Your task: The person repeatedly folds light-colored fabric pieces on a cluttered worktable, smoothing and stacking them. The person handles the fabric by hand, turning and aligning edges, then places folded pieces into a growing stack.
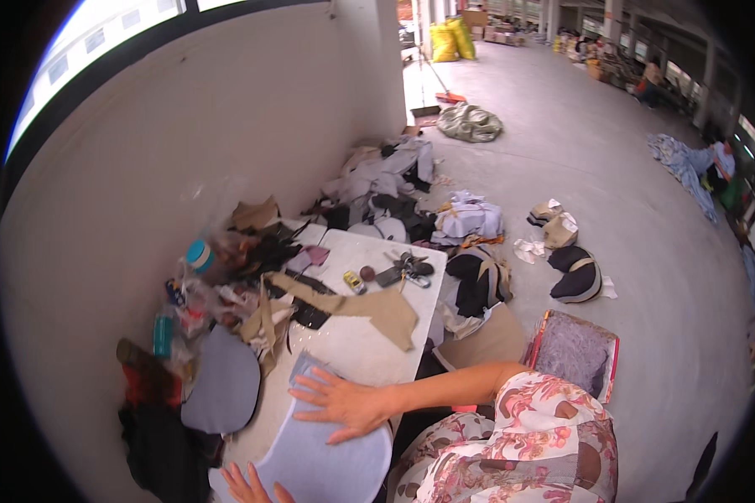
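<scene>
A curved light blue-grey fabric piece lies on the white table, over its near edge. My right hand rests flat on the piece with fingers spread. My left hand is at the bottom of the view, fingers apart, beside or on the same fabric; its palm is partly cut off. To the left lies a second grey-blue rounded fabric piece. Farther up the table are a tan fabric offcut, scissors with dark handles and a small yellow container.
Fabric scraps, plastic bags and a turquoise-lidded jar crowd the table's left side by the wall. Cloth heaps lie beyond the table. To the right are a box of grey fluff and black-and-tan bundles on the floor.
</scene>
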`<state>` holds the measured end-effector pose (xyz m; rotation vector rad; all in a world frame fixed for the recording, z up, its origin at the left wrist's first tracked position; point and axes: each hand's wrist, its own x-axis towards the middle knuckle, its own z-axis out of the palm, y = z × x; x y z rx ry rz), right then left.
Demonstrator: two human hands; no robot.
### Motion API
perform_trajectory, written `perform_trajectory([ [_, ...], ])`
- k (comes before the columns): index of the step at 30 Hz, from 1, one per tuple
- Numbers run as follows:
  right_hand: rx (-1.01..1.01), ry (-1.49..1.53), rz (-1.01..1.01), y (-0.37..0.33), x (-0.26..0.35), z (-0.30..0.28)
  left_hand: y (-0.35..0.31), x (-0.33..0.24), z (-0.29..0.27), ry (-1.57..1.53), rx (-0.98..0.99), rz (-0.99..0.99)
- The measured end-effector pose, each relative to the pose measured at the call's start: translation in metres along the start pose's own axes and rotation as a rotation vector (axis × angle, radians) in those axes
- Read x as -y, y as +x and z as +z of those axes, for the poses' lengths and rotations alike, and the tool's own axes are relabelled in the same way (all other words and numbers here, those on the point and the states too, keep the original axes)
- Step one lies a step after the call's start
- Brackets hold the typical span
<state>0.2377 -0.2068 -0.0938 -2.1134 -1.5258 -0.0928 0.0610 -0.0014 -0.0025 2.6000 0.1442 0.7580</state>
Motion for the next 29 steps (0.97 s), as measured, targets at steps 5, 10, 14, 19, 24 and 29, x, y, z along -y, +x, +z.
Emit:
perform_trajectory([
  [5,-0.07,0.056,0.023,-0.004,0.004,-0.011,0.023,-0.019,0.007,-0.116,-0.063,0.103],
  [10,-0.305,0.094,0.031,-0.023,0.004,-0.029,0.027,-0.026,0.005,-0.138,-0.109,0.157],
  [14,-0.518,0.14,0.111,-0.067,-0.013,-0.02,0.023,-0.024,0.001,-0.16,-0.185,0.185],
  [19,-0.614,0.184,0.253,-0.108,-0.016,0.004,0.0,-0.003,0.0,-0.087,-0.312,0.157],
  [24,-0.641,0.3,0.336,-0.109,-0.024,0.024,-0.059,0.018,0.005,-0.143,-0.318,-0.169],
  [29,-0.588,0.255,0.406,-0.116,-0.033,0.032,-0.188,0.056,0.007,-0.195,0.006,-0.645],
])
